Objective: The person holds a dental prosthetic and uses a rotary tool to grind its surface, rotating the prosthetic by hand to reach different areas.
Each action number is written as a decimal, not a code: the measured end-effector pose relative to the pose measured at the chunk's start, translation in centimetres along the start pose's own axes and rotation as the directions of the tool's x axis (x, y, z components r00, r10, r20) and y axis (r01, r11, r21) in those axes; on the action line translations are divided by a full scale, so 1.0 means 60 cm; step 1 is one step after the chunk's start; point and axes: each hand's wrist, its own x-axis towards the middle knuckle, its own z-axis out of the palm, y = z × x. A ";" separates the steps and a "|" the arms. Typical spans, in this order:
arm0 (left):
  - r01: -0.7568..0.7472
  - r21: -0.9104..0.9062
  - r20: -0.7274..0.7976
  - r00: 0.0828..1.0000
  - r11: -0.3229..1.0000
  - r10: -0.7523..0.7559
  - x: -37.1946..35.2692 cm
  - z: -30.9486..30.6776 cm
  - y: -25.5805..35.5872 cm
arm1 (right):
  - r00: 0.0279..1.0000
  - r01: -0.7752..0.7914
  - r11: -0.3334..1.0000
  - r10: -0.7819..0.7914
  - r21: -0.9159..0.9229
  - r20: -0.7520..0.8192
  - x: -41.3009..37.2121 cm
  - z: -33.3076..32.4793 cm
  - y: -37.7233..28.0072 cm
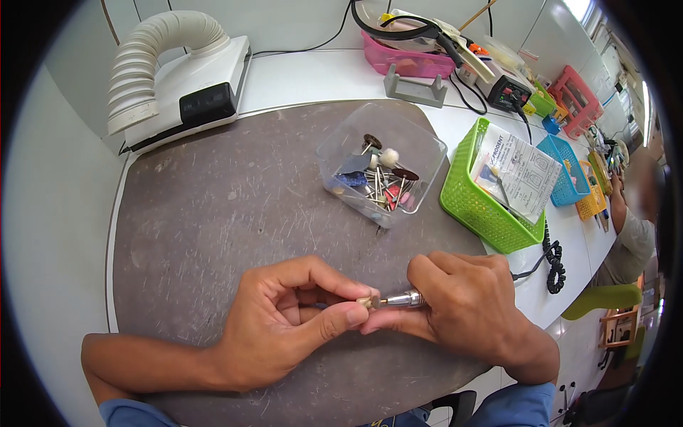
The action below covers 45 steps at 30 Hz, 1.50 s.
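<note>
My left hand (284, 313) is closed, with thumb and fingertips pinching a small tooth-coloured piece (363, 302) that looks like a dental crown. Most of the piece is hidden by the fingertips. My right hand (469, 306) wraps round a rotary handpiece (405, 299), whose silver nose points left. A small bit at the handpiece's tip (377, 302) meets or nearly meets the piece; contact is hard to make out. The two hands come together low over the brown mat (213, 213), and the right thumb lies close to the left fingertips.
Beyond my hands stands a clear plastic tub (327, 153) of polishing bits and burs. Right of it is a green basket (462, 196) with a printed packet (518, 174). A white suction unit with hose (171, 35) stands back left. A coiled cord (555, 267) hangs right; another person sits far right.
</note>
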 end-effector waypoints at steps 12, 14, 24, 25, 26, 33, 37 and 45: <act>-0.040 -0.031 -0.006 0.999 0.999 0.040 0.001 -0.003 -0.003 | 0.998 0.027 0.995 -0.022 0.095 -0.060 -0.004 -0.009 0.003; -0.029 -0.016 -0.010 1.000 0.999 0.029 0.000 -0.004 0.000 | 0.997 0.031 0.995 -0.023 0.093 -0.079 -0.006 -0.012 0.002; -0.079 0.036 -0.026 0.996 0.996 0.080 0.001 -0.005 -0.002 | 0.976 0.029 0.987 0.007 0.161 -0.217 -0.010 0.005 0.008; -0.055 0.002 -0.038 0.998 0.999 0.055 0.001 -0.005 -0.001 | 0.982 0.068 0.990 -0.043 0.128 -0.186 -0.011 0.004 0.011; -0.053 0.002 -0.032 0.998 0.999 0.053 0.002 -0.005 -0.001 | 0.982 0.062 0.990 -0.038 0.126 -0.187 -0.012 0.003 0.011; -0.080 0.011 -0.040 0.996 0.997 0.080 0.005 -0.004 -0.001 | 0.978 0.027 0.993 -0.002 0.117 -0.208 -0.010 0.007 0.005; -0.042 0.009 -0.006 0.999 0.999 0.042 0.005 -0.007 -0.001 | 0.960 0.097 0.989 -0.063 0.115 -0.271 -0.011 0.011 0.006; -0.058 0.051 0.067 0.996 0.997 0.054 0.005 -0.008 -0.006 | 0.933 0.231 0.966 -0.185 0.119 -0.308 -0.007 0.009 0.005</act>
